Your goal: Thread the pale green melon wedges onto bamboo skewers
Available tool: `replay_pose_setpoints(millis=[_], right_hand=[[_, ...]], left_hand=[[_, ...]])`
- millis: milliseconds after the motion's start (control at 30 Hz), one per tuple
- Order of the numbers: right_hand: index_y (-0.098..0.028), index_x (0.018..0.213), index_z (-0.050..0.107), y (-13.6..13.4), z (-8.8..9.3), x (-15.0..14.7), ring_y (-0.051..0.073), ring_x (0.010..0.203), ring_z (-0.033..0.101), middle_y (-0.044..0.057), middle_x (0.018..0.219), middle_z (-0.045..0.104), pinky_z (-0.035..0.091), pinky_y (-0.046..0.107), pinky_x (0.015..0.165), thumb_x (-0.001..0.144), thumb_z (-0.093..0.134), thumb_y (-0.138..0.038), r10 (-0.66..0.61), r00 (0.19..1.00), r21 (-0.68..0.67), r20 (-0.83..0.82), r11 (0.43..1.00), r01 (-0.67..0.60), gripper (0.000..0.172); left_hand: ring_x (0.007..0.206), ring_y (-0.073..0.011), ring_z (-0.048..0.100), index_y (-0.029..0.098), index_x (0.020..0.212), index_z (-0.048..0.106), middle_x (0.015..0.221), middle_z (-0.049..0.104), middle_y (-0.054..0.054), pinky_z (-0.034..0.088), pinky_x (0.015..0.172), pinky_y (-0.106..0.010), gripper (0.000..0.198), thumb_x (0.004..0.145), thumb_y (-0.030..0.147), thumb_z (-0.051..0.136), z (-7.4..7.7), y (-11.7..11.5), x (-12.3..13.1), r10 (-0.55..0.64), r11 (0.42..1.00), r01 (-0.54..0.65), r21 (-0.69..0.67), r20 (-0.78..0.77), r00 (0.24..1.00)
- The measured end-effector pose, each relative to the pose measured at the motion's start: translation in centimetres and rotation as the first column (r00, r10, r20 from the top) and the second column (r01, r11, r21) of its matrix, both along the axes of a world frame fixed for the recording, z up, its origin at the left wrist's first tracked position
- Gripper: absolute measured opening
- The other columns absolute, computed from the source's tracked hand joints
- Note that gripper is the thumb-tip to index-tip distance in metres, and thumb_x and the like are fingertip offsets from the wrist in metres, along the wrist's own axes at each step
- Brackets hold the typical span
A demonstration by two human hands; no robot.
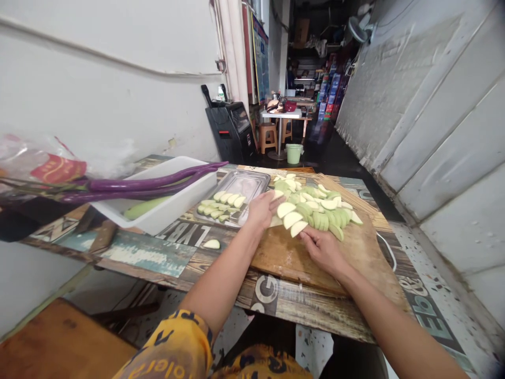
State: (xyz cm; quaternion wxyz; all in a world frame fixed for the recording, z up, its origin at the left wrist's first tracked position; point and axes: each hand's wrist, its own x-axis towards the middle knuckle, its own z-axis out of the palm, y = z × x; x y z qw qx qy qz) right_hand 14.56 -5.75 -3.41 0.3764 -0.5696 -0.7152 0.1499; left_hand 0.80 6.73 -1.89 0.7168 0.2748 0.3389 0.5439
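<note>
Pale green half-round vegetable slices lie heaped on a wooden cutting board. My right hand is at the heap's near edge, its fingers pinched on a slice. At the board's left edge my left hand is closed round a slice; its lower fingers are partly hidden. Just left of it, a clear plastic tray holds two rows of slices. One loose slice rests on the table, in front of the tray.
A white bin at the left holds long purple eggplants and a green vegetable. Plastic bags lie at the far left. Bundled sticks are behind the board, and a white cable loop is at its right.
</note>
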Motion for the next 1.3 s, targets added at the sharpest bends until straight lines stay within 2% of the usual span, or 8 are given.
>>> replay_pose_setpoints(millis=[233, 567, 733, 900, 967, 1033, 1133, 1300], right_hand=[[-0.017, 0.075, 0.062, 0.0, -0.3, -0.1, 0.015, 0.059, 0.053, 0.001, 0.064, 0.06, 0.036, 0.023, 0.054, 0.088, 0.038, -0.028, -0.021, 1.0, -0.003, 0.011, 1.0, 0.021, 0.029], [-0.016, 0.07, 0.06, -0.1, -0.6, -0.2, 0.014, 0.054, 0.05, 0.004, 0.061, 0.058, 0.033, 0.025, 0.054, 0.088, 0.038, -0.026, -0.08, 0.982, 0.116, 0.172, 0.991, 0.061, 0.029], [-0.016, 0.074, 0.061, 0.0, -0.3, -0.4, 0.012, 0.048, 0.043, -0.001, 0.053, 0.049, 0.031, 0.023, 0.048, 0.087, 0.039, -0.035, -0.041, 0.994, -0.065, -0.103, 0.997, 0.035, 0.031], [-0.015, 0.08, 0.059, 0.0, -0.3, -0.4, 0.009, 0.038, 0.029, -0.007, 0.045, 0.035, 0.025, 0.022, 0.04, 0.087, 0.039, -0.045, -0.07, 0.909, -0.266, -0.411, 0.963, -0.046, 0.036], [-0.015, 0.078, 0.058, 0.1, -0.4, -0.3, 0.009, 0.04, 0.033, -0.005, 0.047, 0.038, 0.026, 0.022, 0.042, 0.087, 0.039, -0.042, -0.063, 0.944, -0.204, -0.323, 0.979, -0.004, 0.034], [-0.016, 0.073, 0.059, 0.1, -0.6, -0.3, 0.011, 0.048, 0.041, -0.001, 0.053, 0.047, 0.031, 0.023, 0.049, 0.088, 0.04, -0.036, -0.054, 0.992, -0.052, -0.113, 0.997, 0.048, 0.031], [-0.016, 0.07, 0.059, 0.0, -0.9, -0.3, 0.014, 0.056, 0.049, 0.003, 0.063, 0.057, 0.033, 0.025, 0.056, 0.088, 0.039, -0.028, -0.084, 0.986, 0.124, 0.144, 0.99, 0.066, 0.028], [-0.017, 0.07, 0.058, 0.1, -1.1, -0.3, 0.013, 0.052, 0.049, 0.003, 0.061, 0.058, 0.032, 0.024, 0.053, 0.088, 0.039, -0.025, -0.117, 0.971, 0.155, 0.207, 0.984, 0.086, 0.028]], left_hand=[[0.072, -0.0192, 0.068, 0.011, 0.08, 0.055, 0.076, 0.067, -0.008, 0.053, 0.07, -0.03, 0.005, 0.075, 0.01, 0.056, -0.4, 0.1, 0.6, 0.017, 1.0, -0.016, -0.015, 0.064, 0.998], [0.065, -0.0159, 0.066, 0.01, 0.075, 0.055, 0.066, 0.065, -0.005, 0.051, 0.074, -0.031, 0.003, 0.073, 0.008, 0.055, -0.2, -0.5, 1.3, 0.032, 0.999, -0.032, -0.005, 0.05, 0.998], [0.065, -0.016, 0.065, 0.01, 0.074, 0.056, 0.063, 0.063, -0.004, 0.05, 0.072, -0.031, 0.008, 0.069, 0.011, 0.061, -0.4, -0.4, 1.2, 0.0, 1.0, 0.0, 0.005, 0.055, 0.998], [0.06, -0.0136, 0.062, 0.011, 0.075, 0.057, 0.061, 0.062, -0.003, 0.05, 0.066, -0.027, 0.006, 0.07, 0.012, 0.06, -0.3, -0.5, 1.1, -0.042, 0.997, 0.044, -0.062, 0.027, 0.999], [0.057, -0.0121, 0.061, 0.011, 0.076, 0.057, 0.059, 0.061, -0.002, 0.049, 0.062, -0.025, 0.004, 0.072, 0.012, 0.057, -0.3, -0.6, 1.2, -0.052, 0.993, 0.055, -0.107, 0.024, 0.998], [0.054, -0.011, 0.059, 0.01, 0.076, 0.057, 0.058, 0.06, -0.002, 0.049, 0.06, -0.024, 0.003, 0.074, 0.01, 0.055, -0.3, -0.6, 1.2, -0.055, 0.991, 0.059, -0.124, 0.038, 0.998], [0.051, -0.0102, 0.058, 0.011, 0.074, 0.056, 0.059, 0.061, -0.001, 0.05, 0.059, -0.024, 0.001, 0.075, 0.01, 0.055, -0.2, -0.8, 1.3, -0.051, 0.993, 0.056, -0.107, 0.047, 0.998], [0.054, -0.0115, 0.06, 0.012, 0.074, 0.055, 0.059, 0.062, -0.001, 0.051, 0.061, -0.026, 0.007, 0.073, 0.016, 0.061, 0.2, -1.2, 1.3, -0.044, 0.997, 0.044, -0.062, 0.005, 0.999]])
